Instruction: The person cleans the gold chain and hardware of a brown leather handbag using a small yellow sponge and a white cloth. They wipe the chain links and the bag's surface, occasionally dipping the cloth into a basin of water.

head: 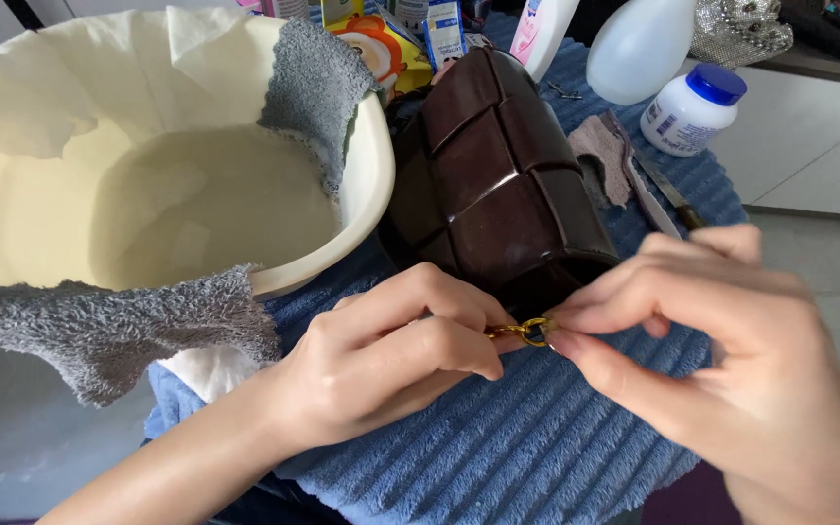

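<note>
One head cam, looks down close at blue towel [537,447] w/ both hands; no 2nd view.

cream basin [373,185] | grey towel [119,326] | blue mat [537,447] | white blue-capped jar [692,112] | white bottle [639,44]

Dark brown bag [493,185]: glossy leather, wide woven/quilted square panels, lying on its side on the ribbed blue towel, long axis running from upper middle down toward centre, just beside the cream basin's rim. Gold ring [535,332] with a short gold link sits at the bag's lower near corner, pinched between left hand [391,365] fingertips and right hand [721,360] thumb and forefinger.
</note>
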